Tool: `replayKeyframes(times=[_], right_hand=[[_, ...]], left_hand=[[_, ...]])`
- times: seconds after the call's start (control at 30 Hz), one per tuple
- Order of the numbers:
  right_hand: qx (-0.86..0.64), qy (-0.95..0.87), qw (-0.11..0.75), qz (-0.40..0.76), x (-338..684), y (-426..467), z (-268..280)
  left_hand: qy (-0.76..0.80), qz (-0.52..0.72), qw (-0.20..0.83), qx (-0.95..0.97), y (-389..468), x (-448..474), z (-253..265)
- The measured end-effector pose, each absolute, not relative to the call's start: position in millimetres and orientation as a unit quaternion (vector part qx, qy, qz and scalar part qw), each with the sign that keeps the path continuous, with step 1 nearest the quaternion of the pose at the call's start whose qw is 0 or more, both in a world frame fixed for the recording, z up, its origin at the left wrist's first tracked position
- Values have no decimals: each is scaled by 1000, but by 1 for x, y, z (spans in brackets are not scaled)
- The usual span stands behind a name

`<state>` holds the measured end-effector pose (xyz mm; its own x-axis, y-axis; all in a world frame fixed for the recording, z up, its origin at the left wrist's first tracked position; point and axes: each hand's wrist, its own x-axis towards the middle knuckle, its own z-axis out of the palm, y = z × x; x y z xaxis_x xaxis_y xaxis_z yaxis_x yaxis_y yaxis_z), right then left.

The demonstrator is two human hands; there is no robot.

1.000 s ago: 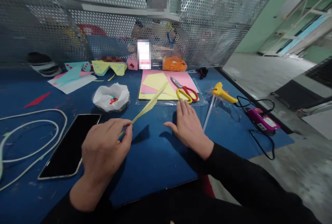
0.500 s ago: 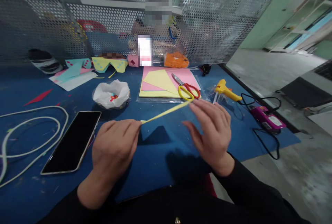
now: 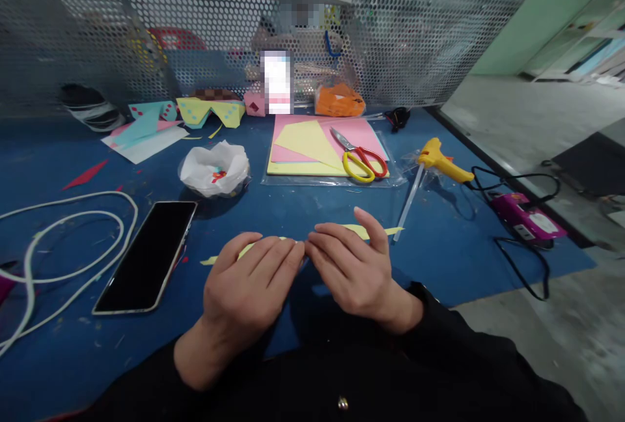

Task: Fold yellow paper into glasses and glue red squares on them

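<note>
Creasing, seemingly, the yellow strip (image 3: pixel 360 231) your left grip (image 3: pixel 251 288) pinches, right grip (image 3: pixel 359 272) unclear, you'd want even pressure between them

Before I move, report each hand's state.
Left hand: at the yellow strip; grip hidden, cannot be told.
Right hand: at the yellow strip, thumb apart; grip hidden, cannot be told.

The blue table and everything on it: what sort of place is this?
Probably a paper-craft workspace, perhaps in a workshop: scissors lie on coloured paper sheets, and a yellow glue gun lies to their right.
</note>
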<state>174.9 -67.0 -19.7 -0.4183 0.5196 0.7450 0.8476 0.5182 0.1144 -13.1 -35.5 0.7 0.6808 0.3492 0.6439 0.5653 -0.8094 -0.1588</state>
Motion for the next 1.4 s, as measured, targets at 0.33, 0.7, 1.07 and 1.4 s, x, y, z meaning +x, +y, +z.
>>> replayKeyframes(times=[0.33,0.7,1.07,1.4], right_hand=[[-410,-816,312,-260,200,-75,-13],[-513,-741,265,-343,262,-74,-7],[-460,-797,300,-251,196,-88,-2],[-518,-788,274,-190,219,-74,8]], left_hand=[[-232,-319,178,-901,-41,-16,-2],[-252,-310,198,-895,-34,-19,1],[-237,-333,180,-895,-38,-14,2],[-332,-277,163,-887,-28,-48,19]])
